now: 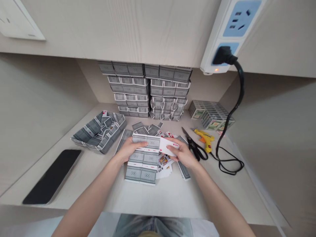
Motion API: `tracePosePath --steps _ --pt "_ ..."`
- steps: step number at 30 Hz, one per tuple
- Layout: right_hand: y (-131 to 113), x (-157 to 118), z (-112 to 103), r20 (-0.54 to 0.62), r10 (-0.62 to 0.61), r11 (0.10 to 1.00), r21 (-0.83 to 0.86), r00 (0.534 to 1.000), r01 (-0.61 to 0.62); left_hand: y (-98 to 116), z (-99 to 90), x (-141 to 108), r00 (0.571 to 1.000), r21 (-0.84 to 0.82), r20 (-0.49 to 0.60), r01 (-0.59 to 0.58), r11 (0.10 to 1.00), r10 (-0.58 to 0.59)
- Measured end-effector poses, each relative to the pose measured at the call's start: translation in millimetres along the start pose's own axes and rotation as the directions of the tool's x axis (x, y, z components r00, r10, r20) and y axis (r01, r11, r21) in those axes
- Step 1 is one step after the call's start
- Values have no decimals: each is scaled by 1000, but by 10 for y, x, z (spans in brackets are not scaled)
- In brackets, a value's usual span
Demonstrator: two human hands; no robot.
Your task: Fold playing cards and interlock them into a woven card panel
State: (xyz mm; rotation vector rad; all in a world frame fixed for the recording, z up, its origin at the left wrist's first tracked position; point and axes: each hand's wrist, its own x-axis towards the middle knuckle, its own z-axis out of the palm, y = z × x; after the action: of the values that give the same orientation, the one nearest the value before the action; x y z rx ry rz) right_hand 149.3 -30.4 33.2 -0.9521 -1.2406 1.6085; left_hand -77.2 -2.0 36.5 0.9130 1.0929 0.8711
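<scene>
White card (165, 144) in right hand (182, 154)

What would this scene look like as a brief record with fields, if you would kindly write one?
Left hand: grips a grey patterned card panel, thumb on top
Right hand: pinches a white playing card with a red A, at the panel's right edge
Left side: open grey card tray with loose cards; flat black phone
Right side: black-handled scissors; yellow glue gun
Back: two stacks of grey patterned card pieces
Power: black plug in white-and-blue power strip, orange light on
</scene>
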Motion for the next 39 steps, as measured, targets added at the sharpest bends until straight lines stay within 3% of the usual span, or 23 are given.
tracePosePath --steps 8,15,26,39 --pt "-111 -38 -1 2 46 997 -67 999 -45 -1 20 -8 1000 51 6 20 999 -20" --pt "-5 -2 -83 -38 85 986 -142 996 -90 -31 51 -16 1000 93 26 5 996 -7" --pt "-25 18 -102 16 104 995 7 994 -104 4 69 -32 996 7 75 57 998 -58" --pt "-54 -4 -56 -50 43 973 -224 998 -53 -18 87 -29 1000 123 -1 -2 992 2"
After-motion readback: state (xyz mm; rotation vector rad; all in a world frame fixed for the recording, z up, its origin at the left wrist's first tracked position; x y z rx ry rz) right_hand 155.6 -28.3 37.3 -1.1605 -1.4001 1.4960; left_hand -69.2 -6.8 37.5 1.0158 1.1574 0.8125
